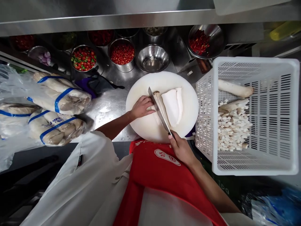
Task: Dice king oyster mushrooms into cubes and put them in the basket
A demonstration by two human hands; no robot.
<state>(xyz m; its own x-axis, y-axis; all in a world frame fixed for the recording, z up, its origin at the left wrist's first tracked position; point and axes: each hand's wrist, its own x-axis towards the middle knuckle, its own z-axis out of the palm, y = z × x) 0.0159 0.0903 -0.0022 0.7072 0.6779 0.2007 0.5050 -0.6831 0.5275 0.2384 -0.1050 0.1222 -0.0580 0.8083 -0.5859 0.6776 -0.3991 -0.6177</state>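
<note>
A round white cutting board (138, 84) lies before me on the steel counter. My right hand (181, 147) grips the handle of a kitchen knife (160, 114), whose long blade slants up and left across the board. To the left of the blade, my left hand (142, 106) presses on a king oyster mushroom (155, 120), its fingertips close to the steel and covering much of the piece. Just right of the blade lies a brown-edged mushroom length (162, 105). Farther right rest wide white mushroom slices (172, 105), flat on the board.
At right, a white plastic basket (256, 171) holds diced mushroom (234, 128) and whole ones. Bagged mushrooms (58, 125) lie at left. Along the back stand a steel bowl (152, 58) and pots of chopped chilies (122, 53), under a steel shelf edge (141, 19).
</note>
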